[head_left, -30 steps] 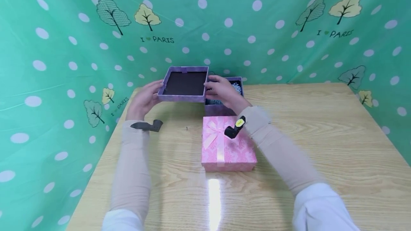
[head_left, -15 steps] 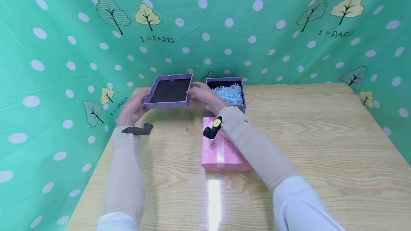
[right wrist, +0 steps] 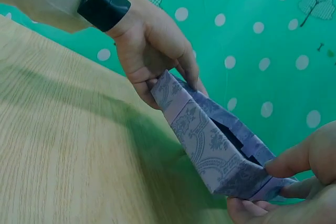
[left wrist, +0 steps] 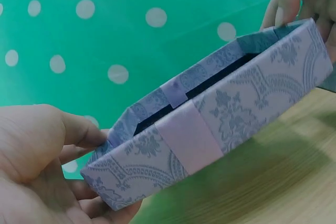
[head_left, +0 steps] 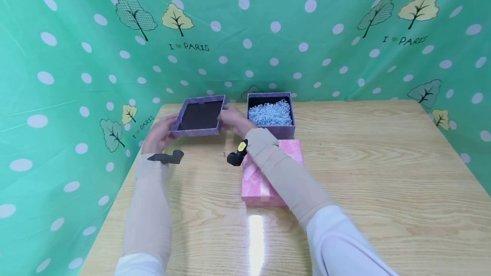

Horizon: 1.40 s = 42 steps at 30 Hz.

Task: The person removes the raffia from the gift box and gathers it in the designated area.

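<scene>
A purple patterned box lid [head_left: 201,115], its black inside facing up, is held above the back left of the table. My left hand [head_left: 158,134] grips its left side, thumb over the rim and fingers underneath, as the left wrist view shows. At the opposite side my right hand [head_left: 235,118] pinches the wall; in the right wrist view its thumb lies on the rim and its fingers below. Right of the lid stands the purple box [head_left: 281,132] without a cover, holding pale blue shredded paper [head_left: 270,113].
In front of the purple box sits a pink gift box [head_left: 256,190] with a ribbon, partly hidden under my right forearm. A green dotted cloth [head_left: 326,24] hangs behind the wooden table [head_left: 376,173]. Light glares off the tabletop near the front.
Both hands have carried the lid left and downward, away from the purple box. The shredded paper in the box has come into fuller view, and my right forearm now crosses the pink box.
</scene>
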Available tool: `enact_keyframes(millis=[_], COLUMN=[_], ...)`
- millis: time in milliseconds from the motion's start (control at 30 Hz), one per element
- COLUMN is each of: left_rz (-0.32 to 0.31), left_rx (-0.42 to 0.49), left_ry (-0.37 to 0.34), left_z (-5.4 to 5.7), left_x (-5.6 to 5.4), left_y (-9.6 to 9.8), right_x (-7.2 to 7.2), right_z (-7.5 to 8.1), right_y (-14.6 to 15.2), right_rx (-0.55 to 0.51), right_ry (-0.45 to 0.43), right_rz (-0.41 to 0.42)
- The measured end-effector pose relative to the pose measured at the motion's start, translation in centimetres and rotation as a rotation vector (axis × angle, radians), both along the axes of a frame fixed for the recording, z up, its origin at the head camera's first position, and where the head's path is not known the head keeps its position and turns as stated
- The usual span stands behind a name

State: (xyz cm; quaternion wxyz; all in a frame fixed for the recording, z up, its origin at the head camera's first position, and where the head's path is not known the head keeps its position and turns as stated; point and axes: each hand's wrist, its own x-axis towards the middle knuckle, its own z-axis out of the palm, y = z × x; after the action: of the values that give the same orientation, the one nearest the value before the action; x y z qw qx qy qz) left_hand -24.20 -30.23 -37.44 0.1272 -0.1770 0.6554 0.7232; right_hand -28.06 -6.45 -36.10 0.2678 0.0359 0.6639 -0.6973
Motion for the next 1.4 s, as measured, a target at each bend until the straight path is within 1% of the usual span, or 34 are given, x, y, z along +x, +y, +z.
enact_keyframes(millis=[67,167,300,367,433,500,600,733,833,1000,1100,1167,1267,1333,1400], left_rz=[-0.013,-0.021,-0.011,-0.009,-0.005,-0.006,-0.006,-0.008,-0.017,-0.038,-0.058,-0.06,-0.047,-0.034,-0.031], left_rx=[-0.026,-0.065,-0.083,-0.083,-0.069,-0.059,-0.058,-0.067,-0.073,-0.058,-0.049,-0.075,-0.117,-0.136,-0.144], left_ry=[0.002,-0.001,-0.028,-0.04,-0.043,-0.039,-0.032,-0.04,-0.043,-0.03,-0.014,-0.003,0.009,0.017,0.024], left_z=[-0.1,-0.4,-1.1,-1.5,-1.8,-2.1,-2.3,-2.5,-2.7,-2.8,-2.8,-3.4,-3.8,-4.0,-3.7], left_x=[0.0,-0.1,0.0,0.1,0.1,0.1,0.0,0.0,0.0,-0.2,-0.4,-0.8,-1.1,-1.2,-1.1], left_y=[0.3,0.5,0.5,0.4,0.4,0.3,0.6,0.8,1.0,1.3,1.4,1.2,1.2,1.3,1.7], right_x=[-0.1,-0.1,-0.4,-0.6,-0.7,-0.5,0.0,0.3,0.1,-0.4,-0.5,-0.5,-0.3,-0.6,-0.9], right_z=[-0.4,-1.0,-2.5,-3.1,-3.5,-3.6,-3.1,-2.8,-3.0,-3.4,-3.5,-3.5,-3.4,-3.6,-3.9], right_y=[-0.1,-0.4,-1.1,-1.5,-1.7,-1.8,-1.8,-1.7,-1.7,-1.7,-1.5,-1.6,-1.5,-1.5,-1.3], right_rx=[-0.007,0.011,0.12,0.181,0.196,0.184,0.163,0.189,0.244,0.271,0.245,0.255,0.218,0.205,0.179], right_ry=[-0.008,0.014,0.064,0.062,0.049,0.041,0.031,0.034,0.04,0.021,0.013,0.005,-0.004,-0.016,-0.017], right_rz=[0.006,0.002,-0.013,-0.024,-0.035,-0.057,-0.085,-0.084,-0.066,-0.047,-0.046,-0.047,-0.045,-0.033,-0.022])
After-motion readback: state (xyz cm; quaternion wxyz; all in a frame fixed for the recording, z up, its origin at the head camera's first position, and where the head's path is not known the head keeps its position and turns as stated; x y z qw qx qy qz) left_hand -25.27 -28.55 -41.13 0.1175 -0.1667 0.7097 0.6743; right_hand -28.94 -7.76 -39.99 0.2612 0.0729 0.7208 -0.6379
